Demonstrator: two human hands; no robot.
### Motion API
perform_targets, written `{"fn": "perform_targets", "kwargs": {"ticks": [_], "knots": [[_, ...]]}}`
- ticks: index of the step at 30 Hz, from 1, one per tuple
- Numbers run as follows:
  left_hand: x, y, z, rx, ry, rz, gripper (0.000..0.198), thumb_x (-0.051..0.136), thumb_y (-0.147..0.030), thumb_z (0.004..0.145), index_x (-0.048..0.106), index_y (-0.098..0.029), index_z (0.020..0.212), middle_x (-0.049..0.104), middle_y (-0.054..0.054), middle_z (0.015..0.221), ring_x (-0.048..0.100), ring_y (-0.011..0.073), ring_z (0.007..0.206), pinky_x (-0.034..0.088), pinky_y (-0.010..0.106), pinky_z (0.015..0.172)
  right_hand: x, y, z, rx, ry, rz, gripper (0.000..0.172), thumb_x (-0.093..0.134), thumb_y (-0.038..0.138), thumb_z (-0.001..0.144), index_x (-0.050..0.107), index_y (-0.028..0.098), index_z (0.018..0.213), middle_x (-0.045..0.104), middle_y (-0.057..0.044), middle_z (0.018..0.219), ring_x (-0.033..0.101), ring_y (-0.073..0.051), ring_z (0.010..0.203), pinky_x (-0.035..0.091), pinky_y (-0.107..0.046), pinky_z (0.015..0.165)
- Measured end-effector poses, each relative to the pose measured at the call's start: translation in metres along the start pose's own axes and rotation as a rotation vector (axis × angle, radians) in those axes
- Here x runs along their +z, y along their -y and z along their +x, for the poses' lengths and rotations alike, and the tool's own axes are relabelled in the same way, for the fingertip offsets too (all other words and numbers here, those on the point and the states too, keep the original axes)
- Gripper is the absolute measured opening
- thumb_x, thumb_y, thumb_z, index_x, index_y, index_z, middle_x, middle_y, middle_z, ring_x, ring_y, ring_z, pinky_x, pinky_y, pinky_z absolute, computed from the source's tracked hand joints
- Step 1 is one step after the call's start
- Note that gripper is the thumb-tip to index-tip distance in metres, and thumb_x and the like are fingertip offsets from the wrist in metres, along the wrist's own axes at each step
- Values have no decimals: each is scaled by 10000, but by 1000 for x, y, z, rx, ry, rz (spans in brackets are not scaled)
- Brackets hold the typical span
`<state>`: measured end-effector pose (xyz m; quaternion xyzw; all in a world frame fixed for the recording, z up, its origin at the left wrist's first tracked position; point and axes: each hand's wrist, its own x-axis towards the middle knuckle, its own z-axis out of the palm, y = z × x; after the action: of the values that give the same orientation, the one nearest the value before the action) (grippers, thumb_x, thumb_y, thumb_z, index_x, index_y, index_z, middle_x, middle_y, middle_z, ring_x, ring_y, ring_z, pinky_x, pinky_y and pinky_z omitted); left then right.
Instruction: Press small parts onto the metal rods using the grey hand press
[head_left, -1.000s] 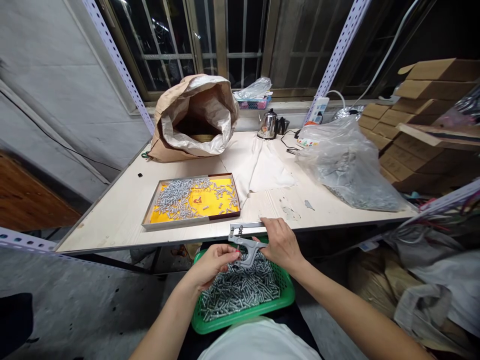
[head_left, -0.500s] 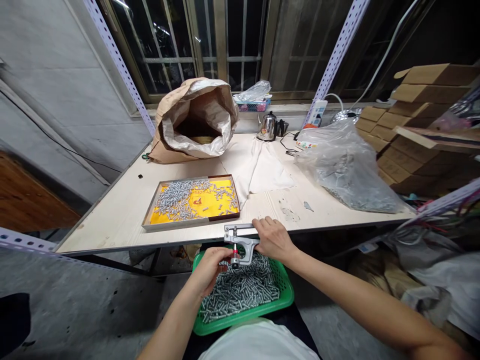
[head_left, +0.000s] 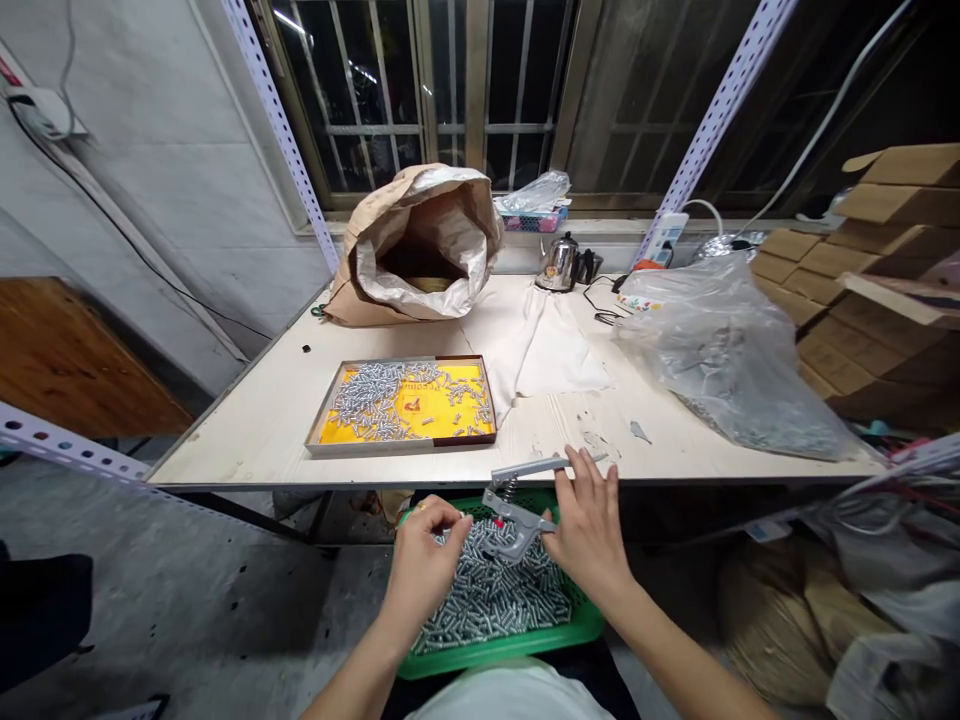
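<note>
My right hand (head_left: 589, 510) grips grey hand press pliers (head_left: 517, 515) with a spring and a red part. Its fingers lie over the raised upper handle, and the thumb is at the lower frame. My left hand (head_left: 427, 545) is just left of the pliers, apart from them. Thumb and forefinger are pinched together; whatever is between them is too small to make out. Below both hands, a green basket (head_left: 499, 655) on my lap holds a heap of small silvery screw-like metal pieces (head_left: 502, 600).
A shallow tray (head_left: 401, 448) with yellow lining and small metal pieces lies on the table (head_left: 247, 430). Behind it stands an open paper sack (head_left: 360, 270). A metal kettle (head_left: 557, 265), a clear plastic bag (head_left: 720, 340) and stacked cardboard boxes (head_left: 862, 330) are farther right.
The pliers' upper handle has risen and the tool has tilted and shifted right. My left hand has come away from the pliers' jaw. The camera view has turned slightly left.
</note>
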<state>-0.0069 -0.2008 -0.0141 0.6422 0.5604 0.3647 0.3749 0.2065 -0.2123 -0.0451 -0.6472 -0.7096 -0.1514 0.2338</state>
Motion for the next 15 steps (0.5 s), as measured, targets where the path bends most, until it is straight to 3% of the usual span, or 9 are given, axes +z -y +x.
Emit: {"fn": "perform_targets", "kwargs": {"ticks": [3, 5, 7, 9, 12, 15], "knots": [[-20, 3, 9, 26, 193, 168, 166, 617, -314, 753, 649, -184, 655, 646, 50, 708, 593, 205, 707, 420, 293, 674, 2, -12, -17, -11, 17, -6, 453, 466, 151, 720, 490, 80, 1167, 398, -199, 1388, 269, -322, 1350, 155, -594, 1107], [-31, 5, 35, 41, 233, 279, 160, 644, -330, 747, 688, -181, 786, 689, 72, 804, 619, 229, 785, 435, 308, 730, 3, -20, -25, -24, 28, -22, 460, 462, 158, 727, 481, 84, 1180, 399, -195, 1386, 274, -323, 1347, 165, -600, 1102], [-38, 4, 76, 22, 77, 393, 194, 612, -319, 790, 686, -169, 888, 695, 103, 919, 619, 244, 897, 430, 324, 812, 3, -24, -29, -44, 32, -49, 469, 462, 170, 734, 470, 84, 1195, 388, -195, 1391, 270, -328, 1347, 164, -611, 1096], [-42, 3, 125, -96, -70, 451, 140, 590, -259, 810, 679, -154, 841, 692, 127, 924, 608, 260, 975, 416, 340, 866, 2, -25, -29, -54, 31, -70, 475, 466, 183, 740, 461, 83, 1205, 378, -195, 1394, 264, -329, 1349, 155, -615, 1096], [-47, 2, 184, -151, -116, 445, 31, 653, -140, 730, 661, -116, 748, 686, 184, 900, 594, 327, 1022, 410, 383, 875, 0, -23, -23, -44, 16, -77, 467, 479, 197, 743, 466, 85, 1196, 376, -194, 1392, 260, -324, 1349, 154, -605, 1101], [-48, 3, 206, -180, -119, 413, 79, 675, -34, 646, 632, -99, 655, 682, 218, 857, 600, 372, 1003, 419, 398, 844, -2, -22, -17, -31, -7, -71, 453, 491, 206, 740, 476, 84, 1176, 379, -198, 1388, 260, -325, 1347, 155, -600, 1103]]}}
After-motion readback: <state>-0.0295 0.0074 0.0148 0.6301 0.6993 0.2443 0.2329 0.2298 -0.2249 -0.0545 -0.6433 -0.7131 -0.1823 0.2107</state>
